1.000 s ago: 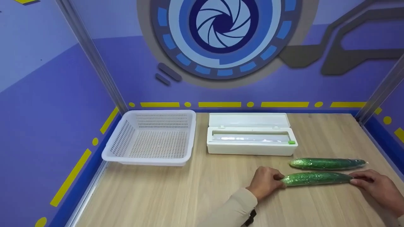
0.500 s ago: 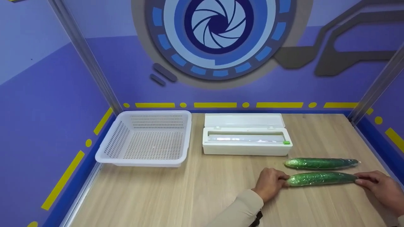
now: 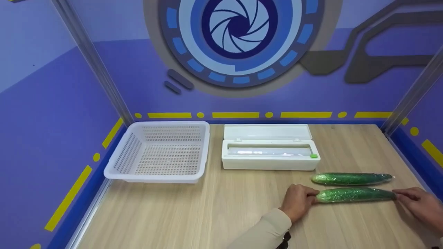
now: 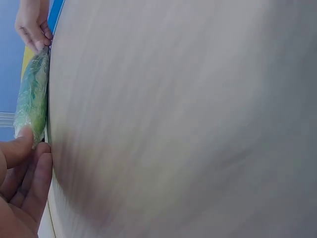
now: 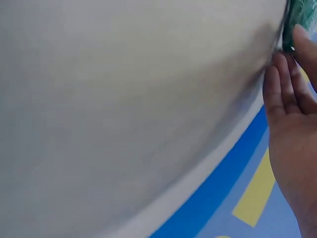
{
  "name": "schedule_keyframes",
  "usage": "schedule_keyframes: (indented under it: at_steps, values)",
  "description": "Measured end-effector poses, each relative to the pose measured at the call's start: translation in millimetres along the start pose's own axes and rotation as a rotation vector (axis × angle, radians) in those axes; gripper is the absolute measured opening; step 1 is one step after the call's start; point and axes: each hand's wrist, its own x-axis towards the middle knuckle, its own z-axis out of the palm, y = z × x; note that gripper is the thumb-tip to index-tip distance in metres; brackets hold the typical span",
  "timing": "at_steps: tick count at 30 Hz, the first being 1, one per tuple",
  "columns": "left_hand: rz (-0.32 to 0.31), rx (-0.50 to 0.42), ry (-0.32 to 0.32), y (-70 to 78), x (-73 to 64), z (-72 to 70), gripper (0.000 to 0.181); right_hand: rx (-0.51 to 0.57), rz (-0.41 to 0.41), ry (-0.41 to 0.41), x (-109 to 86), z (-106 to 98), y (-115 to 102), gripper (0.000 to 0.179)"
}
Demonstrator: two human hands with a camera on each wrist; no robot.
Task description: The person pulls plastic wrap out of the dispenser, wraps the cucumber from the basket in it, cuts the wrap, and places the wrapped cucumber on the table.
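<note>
A cucumber wrapped in clear film (image 3: pixel 354 195) lies on the table at the right, between the two hands. My left hand (image 3: pixel 297 201) pinches its pale left end; in the left wrist view, the thumb (image 4: pixel 19 145) presses on that end with the fingers beneath. At the darker right tip, my right hand (image 3: pixel 420 205) pinches between thumb and fingers. Only this tip (image 5: pixel 296 22) shows in the right wrist view. A second film-wrapped cucumber (image 3: pixel 351 178) lies just behind, roughly parallel and untouched.
A white cling film dispenser (image 3: pixel 270 164) stands behind the cucumbers with its lid up, a film roll inside and a green slider (image 3: pixel 314 156) at its right. To the left is a white perforated basket (image 3: pixel 204 152). Walls (image 3: pixel 238 103) close off the table's back and sides.
The front cucumber has shifted right along the table relative to the rear one, with both hands moving along at its ends. The head view has turned slightly to the right.
</note>
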Motion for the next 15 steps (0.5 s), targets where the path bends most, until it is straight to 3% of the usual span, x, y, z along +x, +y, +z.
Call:
schedule_keyframes:
  at_steps: [3, 6, 11, 15]
  values:
    - [0.004, -0.002, -0.018, -1.7, 1.0, -3.0, 0.025, -0.042, 0.003, -0.001, 1.2, -10.9, -17.9, 0.038]
    - [0.012, 0.020, -0.049, -3.6, 3.0, -9.9, 0.033, -0.086, -0.052, 0.072, 2.1, -14.5, -38.2, 0.041]
    - [0.035, 0.122, -0.059, -10.2, 9.2, -32.8, 0.039, -0.092, -0.257, 0.202, 5.4, -10.2, -75.0, 0.032]
    - [0.140, 0.265, 0.003, -19.3, 20.2, -60.6, 0.033, -0.045, -0.447, 0.235, 10.1, -6.2, -105.1, 0.030]
